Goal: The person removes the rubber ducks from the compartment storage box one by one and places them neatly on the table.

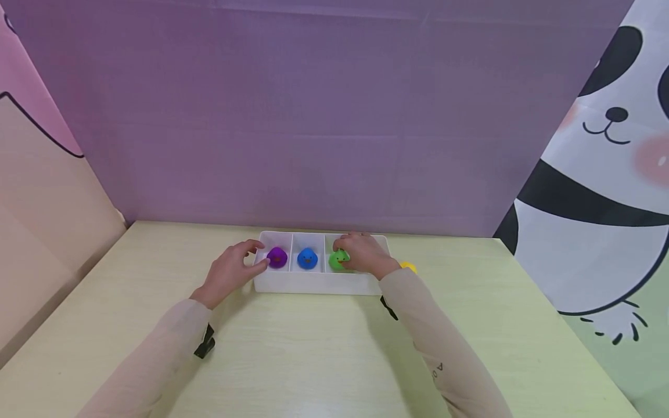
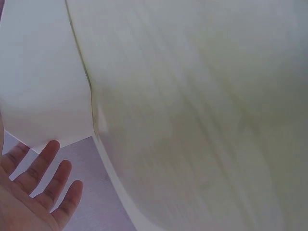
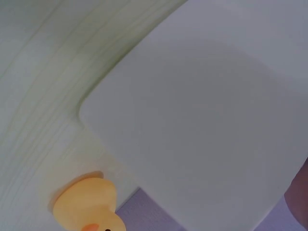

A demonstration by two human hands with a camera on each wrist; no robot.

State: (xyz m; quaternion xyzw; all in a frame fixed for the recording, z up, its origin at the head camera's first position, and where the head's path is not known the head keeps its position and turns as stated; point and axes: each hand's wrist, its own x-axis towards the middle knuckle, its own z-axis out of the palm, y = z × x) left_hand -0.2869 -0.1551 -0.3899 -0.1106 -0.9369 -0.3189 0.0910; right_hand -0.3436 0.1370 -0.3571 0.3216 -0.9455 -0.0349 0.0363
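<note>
A white divided tray [image 1: 316, 283] [image 2: 43, 72] [image 3: 192, 110] lies at the table's back edge. In its left compartment is a purple duck [image 1: 277, 258], beside it a blue duck [image 1: 307, 259]. My left hand [image 1: 227, 273] [image 2: 41, 187] is at the tray's left end, fingers spread, thumb tip by the purple duck; whether it touches the duck I cannot tell. My right hand [image 1: 366, 255] [image 3: 298, 195] reaches over the tray's right part, its thumb and fingers round a green duck [image 1: 337, 260] in the third compartment. The hand covers much of the tray's right end.
A yellow duck [image 1: 409, 267] [image 3: 86, 202] sits on the table just right of the tray, partly hidden by the right wrist in the head view. Behind the pale wooden table [image 1: 303, 360] hangs a purple cloth [image 1: 313, 116]; a panda picture [image 1: 601, 174] is at the right.
</note>
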